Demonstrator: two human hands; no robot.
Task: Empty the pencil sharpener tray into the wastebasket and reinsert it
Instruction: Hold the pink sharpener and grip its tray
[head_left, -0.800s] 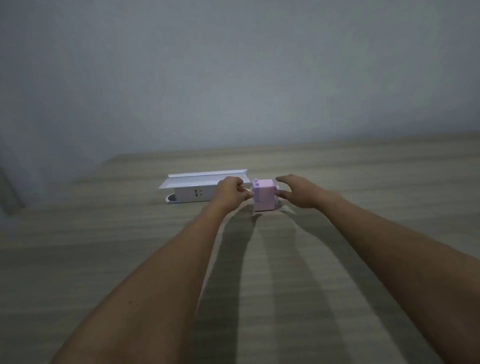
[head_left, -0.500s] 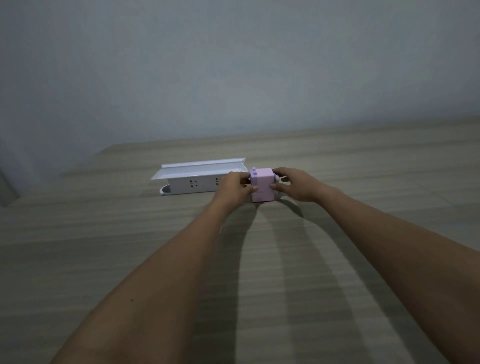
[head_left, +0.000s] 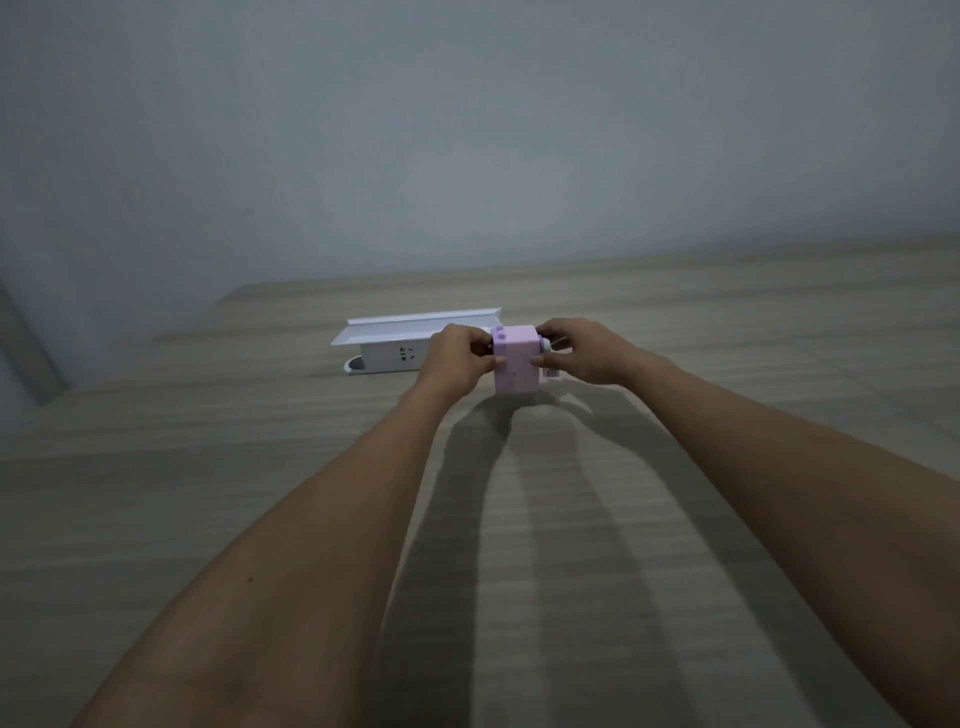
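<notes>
Dim room, plain grey wall behind. Wood-grain counter (head_left: 260, 519) fills the lower view. Pink pencil sharpener (head_left: 515, 359), small box shape, sits far out on the counter near the middle; whether its base touches the surface or is raised slightly, cannot tell, though a shadow lies directly under it. Left hand (head_left: 456, 358) grips the sharpener's left side, fingers curled over the top edge and thumb on the near face. Right hand (head_left: 587, 351) closes on the right side, around the pale crank handle (head_left: 551, 364) that sticks out there. Both forearms stretch forward, throwing long shadows toward the viewer. Just left of the left hand and behind it, a white power strip (head_left: 397, 356) lies lengthwise under a white shelf-like cover (head_left: 415, 325).
</notes>
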